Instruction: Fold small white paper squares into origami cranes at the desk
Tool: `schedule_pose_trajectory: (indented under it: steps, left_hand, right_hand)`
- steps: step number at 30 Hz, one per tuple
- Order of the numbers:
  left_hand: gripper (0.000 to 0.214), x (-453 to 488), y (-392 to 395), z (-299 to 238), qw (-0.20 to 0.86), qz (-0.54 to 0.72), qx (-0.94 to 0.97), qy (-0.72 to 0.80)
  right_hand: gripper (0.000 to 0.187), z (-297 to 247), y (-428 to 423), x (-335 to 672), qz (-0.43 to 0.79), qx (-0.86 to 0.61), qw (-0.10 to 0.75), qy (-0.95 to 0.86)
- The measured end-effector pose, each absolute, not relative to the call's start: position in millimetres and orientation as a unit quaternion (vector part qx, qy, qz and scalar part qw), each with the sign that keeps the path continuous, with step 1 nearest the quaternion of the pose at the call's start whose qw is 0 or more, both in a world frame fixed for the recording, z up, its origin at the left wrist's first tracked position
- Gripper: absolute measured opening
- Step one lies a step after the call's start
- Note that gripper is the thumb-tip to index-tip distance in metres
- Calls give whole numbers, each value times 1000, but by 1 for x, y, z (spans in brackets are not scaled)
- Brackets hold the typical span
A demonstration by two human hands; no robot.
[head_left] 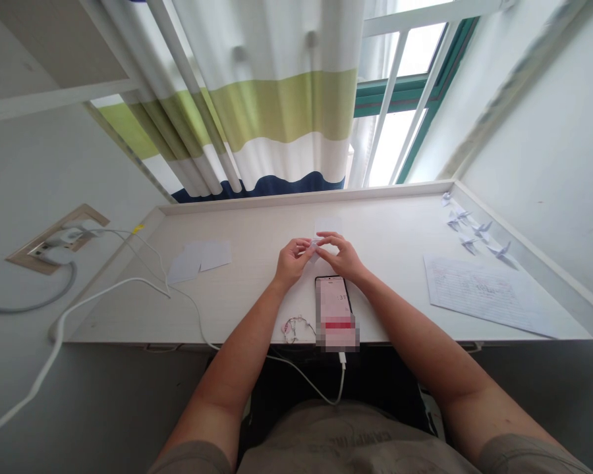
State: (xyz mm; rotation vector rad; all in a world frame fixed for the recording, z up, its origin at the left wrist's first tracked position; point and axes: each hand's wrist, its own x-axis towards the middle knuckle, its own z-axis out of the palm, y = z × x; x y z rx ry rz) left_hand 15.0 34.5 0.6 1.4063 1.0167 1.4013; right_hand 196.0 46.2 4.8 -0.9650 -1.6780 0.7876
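My left hand (293,258) and my right hand (340,255) meet over the middle of the white desk (257,289). Between their fingertips is a small piece of folded white paper (315,243), pinched from both sides. The fingers cover most of it, so its exact shape is hidden. Just beyond the hands a square white sheet (329,226) lies flat on the desk. Below my right wrist rests a phone (332,303) with a pink screen, partly blurred out, and a thin beaded strap (299,326) lies to its left.
Several folded paper cranes (481,229) stand at the far right, above a written sheet (479,293). Loose white paper squares (200,260) lie on the left. White cables run from the wall socket (56,240) across the desk's left side; a charging plug (342,359) enters the phone.
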Motion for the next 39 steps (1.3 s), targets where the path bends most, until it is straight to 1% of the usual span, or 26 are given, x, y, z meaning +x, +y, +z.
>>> schedule_pose_trajectory:
  steps: [5, 11, 15, 19, 29, 34, 39]
  left_hand:
    - [37, 13, 37, -3, 409, 569, 579, 417]
    - [34, 13, 37, -4, 440, 578, 567, 387]
    - [31, 11, 38, -3, 462, 578, 557, 377]
    - [28, 11, 40, -5, 461, 579, 557, 377]
    - [30, 13, 39, -4, 480, 575, 555, 362]
    - [31, 12, 39, -4, 484, 568, 554, 370]
    - [34, 12, 38, -3, 488, 555, 558, 378]
  right_hand:
    - [29, 6, 45, 193, 355, -393, 498, -687]
    - [35, 2, 46, 194, 378, -385, 495, -681]
    - [38, -2, 47, 195, 414, -380, 486, -669]
    - [43, -5, 49, 196, 455, -377, 477, -651]
    - [47, -4, 53, 198, 495, -331, 493, -635]
    - [49, -2, 52, 198, 507, -327, 511, -613]
    - [52, 0, 51, 197, 515, -337, 511, -600]
